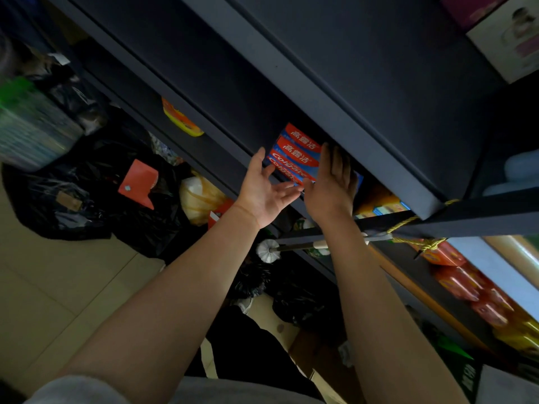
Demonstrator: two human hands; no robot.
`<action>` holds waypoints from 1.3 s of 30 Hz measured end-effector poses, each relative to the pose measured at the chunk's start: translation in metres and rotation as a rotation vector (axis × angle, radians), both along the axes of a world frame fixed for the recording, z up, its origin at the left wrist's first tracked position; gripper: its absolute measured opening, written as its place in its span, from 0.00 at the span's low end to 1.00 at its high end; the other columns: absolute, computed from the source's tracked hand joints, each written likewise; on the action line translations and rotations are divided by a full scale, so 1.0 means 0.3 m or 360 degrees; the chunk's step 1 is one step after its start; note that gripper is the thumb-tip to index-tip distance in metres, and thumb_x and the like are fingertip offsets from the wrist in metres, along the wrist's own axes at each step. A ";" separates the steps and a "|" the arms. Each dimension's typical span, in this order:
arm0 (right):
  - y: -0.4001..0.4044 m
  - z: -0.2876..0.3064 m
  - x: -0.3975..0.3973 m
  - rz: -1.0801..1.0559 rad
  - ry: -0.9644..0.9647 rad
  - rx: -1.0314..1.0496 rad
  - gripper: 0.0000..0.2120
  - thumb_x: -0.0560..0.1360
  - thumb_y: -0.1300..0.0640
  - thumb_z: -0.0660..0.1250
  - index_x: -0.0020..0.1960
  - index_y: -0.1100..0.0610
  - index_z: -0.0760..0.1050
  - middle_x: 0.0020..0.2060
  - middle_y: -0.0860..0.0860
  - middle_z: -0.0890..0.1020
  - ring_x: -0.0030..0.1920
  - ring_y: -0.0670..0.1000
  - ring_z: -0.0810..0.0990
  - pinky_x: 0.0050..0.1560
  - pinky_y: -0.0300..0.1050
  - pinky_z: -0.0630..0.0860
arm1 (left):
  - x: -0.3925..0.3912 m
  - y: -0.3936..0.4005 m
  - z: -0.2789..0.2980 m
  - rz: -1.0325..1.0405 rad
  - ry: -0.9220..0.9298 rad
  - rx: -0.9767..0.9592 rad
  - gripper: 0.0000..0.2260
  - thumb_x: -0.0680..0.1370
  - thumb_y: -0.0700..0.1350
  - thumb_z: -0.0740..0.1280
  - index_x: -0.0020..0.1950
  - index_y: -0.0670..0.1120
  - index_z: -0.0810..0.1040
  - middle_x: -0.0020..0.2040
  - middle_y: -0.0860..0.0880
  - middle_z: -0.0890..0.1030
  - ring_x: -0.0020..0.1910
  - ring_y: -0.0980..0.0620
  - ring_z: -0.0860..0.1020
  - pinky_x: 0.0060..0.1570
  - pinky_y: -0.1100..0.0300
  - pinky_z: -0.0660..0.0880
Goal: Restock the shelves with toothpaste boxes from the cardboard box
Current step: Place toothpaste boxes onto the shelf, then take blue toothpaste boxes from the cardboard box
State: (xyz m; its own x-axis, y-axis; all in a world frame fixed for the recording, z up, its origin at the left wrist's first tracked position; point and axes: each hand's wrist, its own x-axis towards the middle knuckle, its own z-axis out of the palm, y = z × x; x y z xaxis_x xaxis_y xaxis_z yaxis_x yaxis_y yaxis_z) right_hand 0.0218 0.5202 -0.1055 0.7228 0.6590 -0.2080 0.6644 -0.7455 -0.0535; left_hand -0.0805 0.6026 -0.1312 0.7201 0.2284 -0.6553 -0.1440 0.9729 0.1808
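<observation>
A stack of red-and-blue cardboard toothpaste boxes [296,154] sits on a dark metal shelf [221,150], tucked under the board above it, printed faces outward. Both bare arms reach up to it. The left hand [267,189] is at the stack's left end, palm turned inward, fingers straight and spread wide — its fingertips lie by the lowest box, though contact cannot be made out. The right hand [331,183] stands flat and upright against the stack's right end, fingers straight and together, gripping nothing. Further left on the same shelf lies a yellow-and-orange packet [181,121]. Below, black plastic bags [96,196] are heaped on the pale tiled floor [55,287] — a white round-headed brush [267,249] hangs just beneath the forearms.
</observation>
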 end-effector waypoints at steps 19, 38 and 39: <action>-0.324 0.196 -0.271 0.0456 0.0569 0.0680 0.08 0.78 0.58 0.62 0.47 0.58 0.79 0.29 0.49 0.74 0.31 0.56 0.76 0.33 0.52 0.75 | -0.271 -0.225 0.272 -0.0468 0.0880 0.1254 0.06 0.82 0.44 0.62 0.47 0.46 0.75 0.39 0.46 0.78 0.35 0.50 0.76 0.41 0.58 0.71; -1.144 0.307 -0.635 0.0083 0.0894 0.0312 0.11 0.82 0.55 0.60 0.60 0.54 0.78 0.53 0.52 0.77 0.49 0.51 0.78 0.49 0.42 0.73 | -0.669 -0.911 0.363 -0.1472 0.0625 0.2202 0.07 0.82 0.54 0.62 0.58 0.56 0.75 0.49 0.53 0.79 0.50 0.53 0.79 0.55 0.53 0.76; -1.178 0.320 -0.630 0.0063 0.0873 0.0323 0.11 0.82 0.55 0.60 0.60 0.53 0.78 0.54 0.52 0.77 0.50 0.50 0.78 0.50 0.42 0.73 | -0.662 -0.949 0.380 -0.1464 0.0581 0.2211 0.07 0.82 0.54 0.62 0.59 0.56 0.75 0.50 0.53 0.79 0.50 0.53 0.79 0.56 0.53 0.77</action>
